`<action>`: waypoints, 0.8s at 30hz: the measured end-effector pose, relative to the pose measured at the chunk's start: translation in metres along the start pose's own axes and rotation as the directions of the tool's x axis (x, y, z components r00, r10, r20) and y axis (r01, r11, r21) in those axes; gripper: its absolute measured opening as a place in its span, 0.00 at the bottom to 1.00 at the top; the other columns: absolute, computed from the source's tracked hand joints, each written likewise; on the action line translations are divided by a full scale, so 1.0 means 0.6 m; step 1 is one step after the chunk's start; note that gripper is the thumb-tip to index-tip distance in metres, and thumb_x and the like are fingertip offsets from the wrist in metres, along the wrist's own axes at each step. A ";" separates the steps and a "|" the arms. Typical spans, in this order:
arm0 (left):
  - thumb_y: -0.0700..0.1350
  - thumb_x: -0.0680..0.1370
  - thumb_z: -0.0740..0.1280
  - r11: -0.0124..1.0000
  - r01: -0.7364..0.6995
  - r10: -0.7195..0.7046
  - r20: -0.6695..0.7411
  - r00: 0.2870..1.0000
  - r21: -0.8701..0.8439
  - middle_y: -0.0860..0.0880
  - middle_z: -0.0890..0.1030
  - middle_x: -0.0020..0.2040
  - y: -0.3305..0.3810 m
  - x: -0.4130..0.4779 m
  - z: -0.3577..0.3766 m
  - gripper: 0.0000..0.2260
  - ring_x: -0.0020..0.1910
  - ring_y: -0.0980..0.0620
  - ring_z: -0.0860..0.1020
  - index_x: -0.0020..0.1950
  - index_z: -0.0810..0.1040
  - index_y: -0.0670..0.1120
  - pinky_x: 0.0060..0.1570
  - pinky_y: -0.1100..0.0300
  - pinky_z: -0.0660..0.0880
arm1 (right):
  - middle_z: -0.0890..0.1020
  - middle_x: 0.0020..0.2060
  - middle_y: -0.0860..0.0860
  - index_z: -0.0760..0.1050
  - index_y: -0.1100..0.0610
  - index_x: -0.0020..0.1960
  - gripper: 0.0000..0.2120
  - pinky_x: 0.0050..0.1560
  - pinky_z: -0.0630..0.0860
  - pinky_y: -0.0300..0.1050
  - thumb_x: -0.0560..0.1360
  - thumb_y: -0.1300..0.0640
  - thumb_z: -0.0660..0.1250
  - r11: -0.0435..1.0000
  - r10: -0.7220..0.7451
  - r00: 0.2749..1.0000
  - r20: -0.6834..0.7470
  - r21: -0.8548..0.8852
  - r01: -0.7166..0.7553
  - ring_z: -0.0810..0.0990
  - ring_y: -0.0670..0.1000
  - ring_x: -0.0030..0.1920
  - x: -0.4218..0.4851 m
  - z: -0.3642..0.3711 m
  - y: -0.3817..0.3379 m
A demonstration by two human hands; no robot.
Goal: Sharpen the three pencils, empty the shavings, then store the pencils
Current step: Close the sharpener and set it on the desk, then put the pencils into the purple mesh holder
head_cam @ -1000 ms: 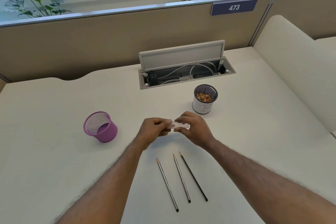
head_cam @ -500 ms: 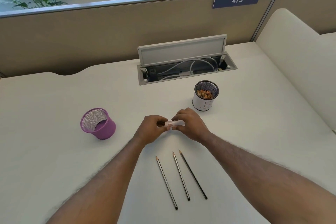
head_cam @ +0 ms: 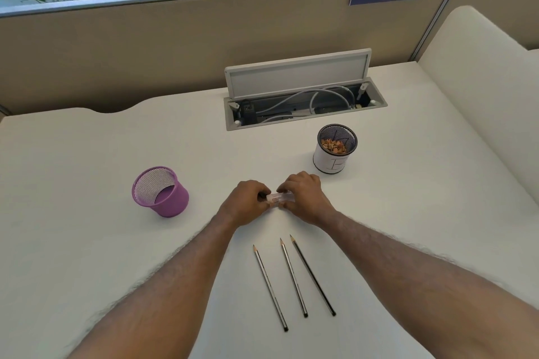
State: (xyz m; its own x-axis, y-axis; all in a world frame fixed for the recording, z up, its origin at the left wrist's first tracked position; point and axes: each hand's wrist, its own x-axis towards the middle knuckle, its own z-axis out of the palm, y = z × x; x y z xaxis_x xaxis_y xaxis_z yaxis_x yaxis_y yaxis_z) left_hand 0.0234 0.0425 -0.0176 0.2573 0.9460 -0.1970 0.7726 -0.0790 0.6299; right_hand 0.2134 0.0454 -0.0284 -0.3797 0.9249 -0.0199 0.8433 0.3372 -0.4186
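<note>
- Both hands, left hand [head_cam: 248, 204] and right hand [head_cam: 303, 198], pinch the clear sharpener [head_cam: 280, 198], fingers closed on it.
- Three pencils [head_cam: 294, 277] lie on the counter [head_cam: 87, 227], near the wrists.
- Shavings sit in the white cup [head_cam: 332, 162].

The small clear plastic sharpener [head_cam: 280, 197] is mostly covered by the fingers of the left hand [head_cam: 248, 202] and the right hand [head_cam: 304, 198]; its opening and contents cannot be made out. Both forearms run off the bottom edge. The floor of the purple mesh cup [head_cam: 160, 191] is partly hidden by its own wall.
</note>
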 end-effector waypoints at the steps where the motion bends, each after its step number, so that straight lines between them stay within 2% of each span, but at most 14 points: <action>1: 0.48 0.74 0.74 1.000 0.001 -0.001 0.000 1.000 0.008 0.52 0.81 0.43 0.000 0.001 -0.001 0.10 0.42 0.53 0.79 0.53 0.84 0.46 0.42 0.60 0.77 | 0.79 0.54 0.47 0.79 0.49 0.58 0.17 0.60 0.61 0.50 0.72 0.46 0.71 1.000 0.000 1.000 0.008 -0.006 0.000 0.71 0.51 0.59 0.001 0.001 0.000; 5: 0.47 0.73 0.75 1.000 0.017 -0.017 0.017 1.000 0.004 0.48 0.82 0.52 -0.004 0.000 -0.005 0.21 0.48 0.52 0.78 0.63 0.79 0.43 0.52 0.57 0.77 | 0.77 0.57 0.48 0.76 0.49 0.62 0.22 0.63 0.61 0.51 0.70 0.46 0.73 1.000 0.023 0.999 0.042 -0.007 -0.023 0.71 0.52 0.61 0.001 0.002 0.000; 8: 0.47 0.71 0.77 0.999 0.051 -0.051 0.019 0.999 0.000 0.47 0.81 0.54 -0.009 -0.006 -0.007 0.25 0.50 0.52 0.78 0.66 0.76 0.43 0.55 0.58 0.76 | 0.75 0.60 0.48 0.74 0.49 0.65 0.25 0.65 0.61 0.52 0.69 0.46 0.73 0.999 0.044 0.997 0.065 -0.009 -0.043 0.71 0.51 0.62 0.001 0.001 -0.002; 20: 0.48 0.71 0.77 0.991 0.136 -0.136 -0.021 0.991 0.015 0.48 0.80 0.56 -0.031 -0.050 -0.025 0.27 0.50 0.53 0.77 0.68 0.75 0.43 0.54 0.60 0.75 | 0.75 0.61 0.48 0.72 0.49 0.66 0.27 0.66 0.61 0.52 0.69 0.47 0.73 0.997 0.077 0.992 0.103 -0.027 -0.075 0.71 0.51 0.63 0.001 -0.007 -0.011; 24: 0.48 0.72 0.76 0.985 0.170 -0.169 -0.047 0.984 0.025 0.49 0.80 0.56 -0.030 -0.073 -0.027 0.25 0.50 0.53 0.77 0.67 0.75 0.44 0.53 0.60 0.74 | 0.73 0.63 0.49 0.70 0.50 0.68 0.31 0.70 0.59 0.53 0.68 0.47 0.75 0.997 0.075 0.993 0.087 0.012 -0.077 0.70 0.52 0.65 -0.009 -0.016 -0.016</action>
State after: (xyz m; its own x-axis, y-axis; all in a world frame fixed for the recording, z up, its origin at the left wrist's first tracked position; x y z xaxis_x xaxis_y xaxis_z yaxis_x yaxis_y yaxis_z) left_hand -0.0114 0.0078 -0.0082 0.0955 0.9594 -0.2655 0.8195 0.0756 0.5681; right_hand 0.2111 0.0388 -0.0156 -0.3470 0.9287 -0.1306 0.8651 0.2632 -0.4269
